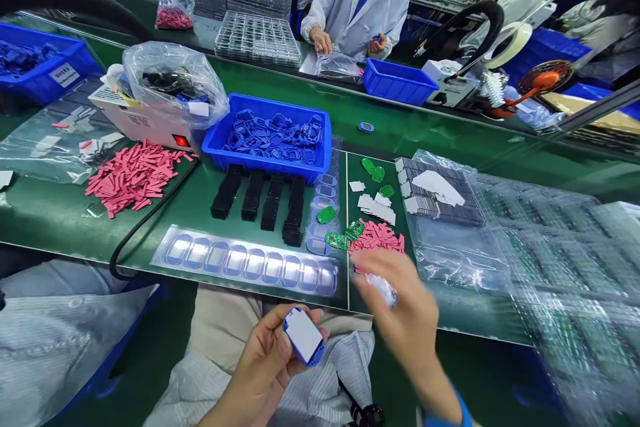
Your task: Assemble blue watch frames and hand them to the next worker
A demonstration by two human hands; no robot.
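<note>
My left hand [280, 347] is closed around a small blue plastic casing [316, 355], held low over my lap. A flat white rectangular piece [303, 333] covers the casing's upward face. My right hand [405, 307] is raised at the table's front edge, beside a pile of pink strips [377, 238]. Motion smears its fingers, and a shiny clear patch [384, 288] shows by the thumb; whether the hand holds it I cannot tell. Green circuit boards [336, 240] lie just left of the pink pile, and white pieces [377, 208] lie behind it.
A blue bin [267, 163] of blue frames stands mid-table, behind stacked black pieces [295, 210]. A clear strip of oval covers [250, 265] lies in front. Pink strips [135, 177] and a black cable [150, 217] are left; plastic trays [560, 247] are right. A co-worker [357, 7] sits opposite.
</note>
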